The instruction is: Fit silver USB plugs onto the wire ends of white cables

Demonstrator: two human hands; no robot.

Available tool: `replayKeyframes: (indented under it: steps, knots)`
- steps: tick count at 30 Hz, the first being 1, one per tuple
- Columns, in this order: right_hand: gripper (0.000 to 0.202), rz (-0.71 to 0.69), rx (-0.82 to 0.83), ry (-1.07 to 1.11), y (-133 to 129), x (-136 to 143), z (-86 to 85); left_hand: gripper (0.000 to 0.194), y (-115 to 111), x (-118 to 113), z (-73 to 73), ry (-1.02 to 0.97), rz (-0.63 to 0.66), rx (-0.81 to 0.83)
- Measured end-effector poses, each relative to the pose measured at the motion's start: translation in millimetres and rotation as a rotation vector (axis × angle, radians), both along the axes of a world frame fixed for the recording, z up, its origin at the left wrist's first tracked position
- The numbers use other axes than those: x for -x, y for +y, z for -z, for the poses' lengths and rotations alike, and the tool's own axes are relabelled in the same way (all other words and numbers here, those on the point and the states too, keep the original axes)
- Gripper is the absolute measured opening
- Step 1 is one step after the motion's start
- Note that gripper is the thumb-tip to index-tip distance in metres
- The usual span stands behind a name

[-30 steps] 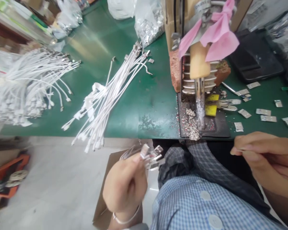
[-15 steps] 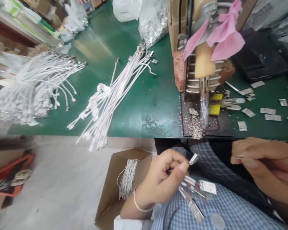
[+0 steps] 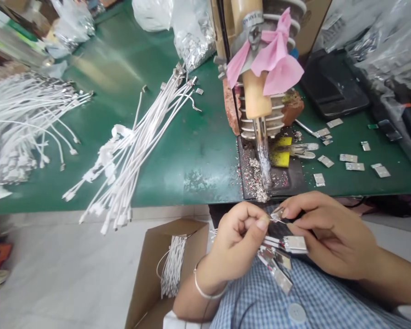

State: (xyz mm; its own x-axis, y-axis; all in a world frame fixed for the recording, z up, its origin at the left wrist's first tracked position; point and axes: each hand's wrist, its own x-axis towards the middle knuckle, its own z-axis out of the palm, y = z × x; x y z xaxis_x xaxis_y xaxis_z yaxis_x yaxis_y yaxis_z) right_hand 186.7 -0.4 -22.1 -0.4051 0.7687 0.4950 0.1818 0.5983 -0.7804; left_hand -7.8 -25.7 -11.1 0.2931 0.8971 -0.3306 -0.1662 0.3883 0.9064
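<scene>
My left hand (image 3: 241, 242) is closed around several white cables (image 3: 272, 242), which poke out past its fingers toward the right. Flat silvery USB connectors (image 3: 295, 244) sit on the cable ends, hanging over my checked apron. At the left fingertips is a small shiny metal piece (image 3: 276, 214), partly hidden by fingers. My right hand (image 3: 329, 233) meets it from the other side, index finger and thumb pinching at it. Whether it is joined to a cable I cannot tell.
A soldering iron (image 3: 260, 132) with a pink cloth (image 3: 277, 59) points down at solder crumbs (image 3: 258, 180) on the table edge. Loose metal pieces (image 3: 354, 167) lie to its right. White cables (image 3: 147, 141) lie left. A cardboard box (image 3: 140, 274) with cables stands below.
My right hand has moved left to meet the left fingertips, bringing the small metal piece there. The view has shifted right, while my left hand still holds the cables.
</scene>
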Motion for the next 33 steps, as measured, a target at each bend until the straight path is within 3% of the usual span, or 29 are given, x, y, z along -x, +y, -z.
replayKeyframes:
  steps: [11, 20, 26, 33]
  knots:
    - [0.024, 0.114, 0.049, 0.000, 6, 5, -9.3, 0.008, 12, 3, -11.4, 0.476, 0.035, -0.582]
    - [0.015, 0.152, 0.208, 0.074, 4, 1, -9.9, 0.010, 6, 3, -6.1, 0.292, 0.099, -0.424]
    - [0.015, -0.050, 0.228, -0.065, 8, -3, -11.5, 0.011, 2, 4, -5.4, 0.245, 0.115, -0.383]
    - [0.014, -0.118, 0.386, -0.017, 12, -1, -18.3, 0.008, 3, 6, -8.4, 0.301, 0.129, -0.446]
